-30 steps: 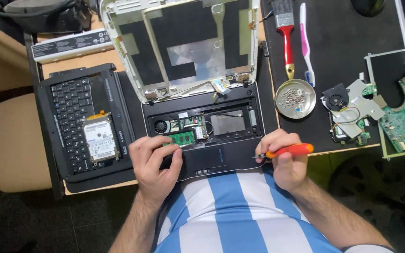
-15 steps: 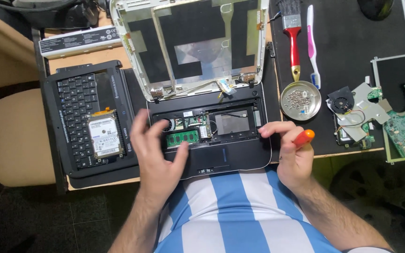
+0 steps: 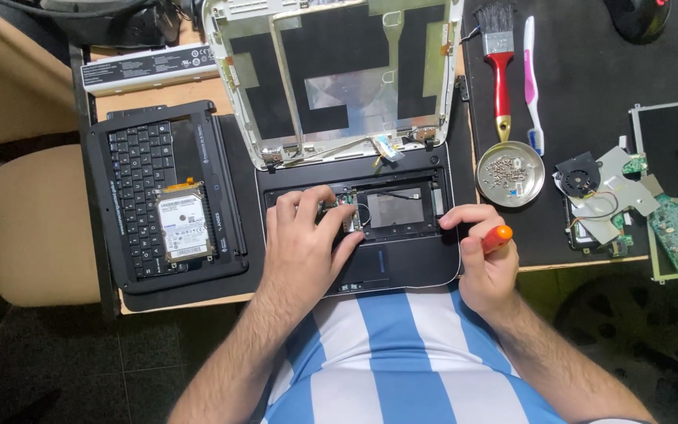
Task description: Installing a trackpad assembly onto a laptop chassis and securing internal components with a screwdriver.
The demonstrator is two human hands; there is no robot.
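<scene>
— Two hands on the job: which does what?
— Going left to right, the left hand (image 3: 304, 247) lies fingers spread over the opened laptop base (image 3: 402, 263) at the bench's front edge, fingertips touching the green memory module (image 3: 337, 212), not gripping it. Best to press evenly and gently.
— And the other?
— The right hand (image 3: 486, 263) is curled tight around the orange-handled screwdriver (image 3: 497, 236), resting at the base's right corner.

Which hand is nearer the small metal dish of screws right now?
Right. The right hand, gripping an orange-handled screwdriver, sits just below and left of the dish of screws. The left hand is farther left, inside the opened laptop base.
</scene>
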